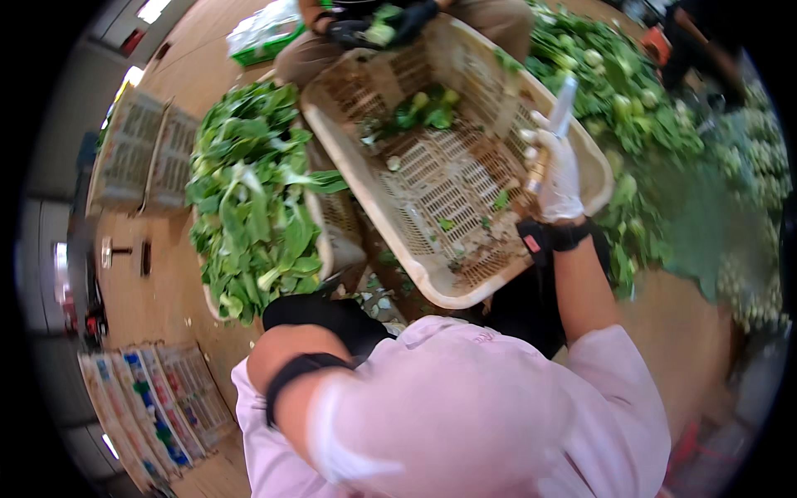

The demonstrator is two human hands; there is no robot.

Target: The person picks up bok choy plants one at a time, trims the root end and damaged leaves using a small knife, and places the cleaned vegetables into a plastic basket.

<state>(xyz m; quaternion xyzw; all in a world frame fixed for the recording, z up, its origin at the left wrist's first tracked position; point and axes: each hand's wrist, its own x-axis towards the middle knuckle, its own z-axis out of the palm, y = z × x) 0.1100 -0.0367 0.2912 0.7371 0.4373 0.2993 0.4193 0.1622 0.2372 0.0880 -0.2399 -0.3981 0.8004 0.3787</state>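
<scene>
My right hand (558, 178), in a white glove, is closed round the handle of a knife (563, 108), whose blade points up and away. It is over the right side of a beige plastic crate (398, 249) that holds a few bok choy (423, 108) and leaf scraps. Of my left arm (290, 353), a bent part with a black band shows; the left hand itself is not visible. Just left of the crate stands another crate (325, 241), heaped with green bok choy (249, 207).
Opposite me a seated person's black-gloved hands (398, 25) hold a bok choy (381, 29). A large heap of bok choy (614, 91) lies at the right. Upright crates (137, 149) and a pale slatted crate (158, 407) stand at the left. A green tray (266, 50) is at the far side.
</scene>
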